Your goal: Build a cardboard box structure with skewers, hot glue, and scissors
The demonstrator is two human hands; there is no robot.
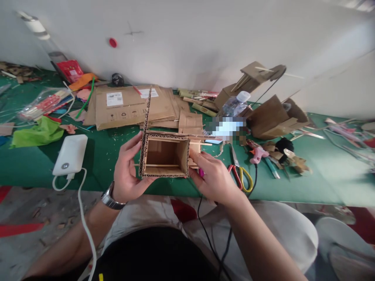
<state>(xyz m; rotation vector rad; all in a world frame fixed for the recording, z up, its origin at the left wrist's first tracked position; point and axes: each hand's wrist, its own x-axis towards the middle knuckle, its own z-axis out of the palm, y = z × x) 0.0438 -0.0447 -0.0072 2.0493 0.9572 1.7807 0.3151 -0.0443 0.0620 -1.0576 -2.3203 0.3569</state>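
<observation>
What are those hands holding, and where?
An open cardboard box: the left hand grips its left side, the right hand its right side.

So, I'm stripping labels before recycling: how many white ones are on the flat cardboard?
2 on the flat cardboard: the left label and, nearer the far edge, the right label, both beyond the held cardboard box. More may be hidden.

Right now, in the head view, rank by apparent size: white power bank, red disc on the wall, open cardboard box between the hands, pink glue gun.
Largest to smallest:
1. Open cardboard box
2. White power bank
3. Pink glue gun
4. Red disc
</observation>
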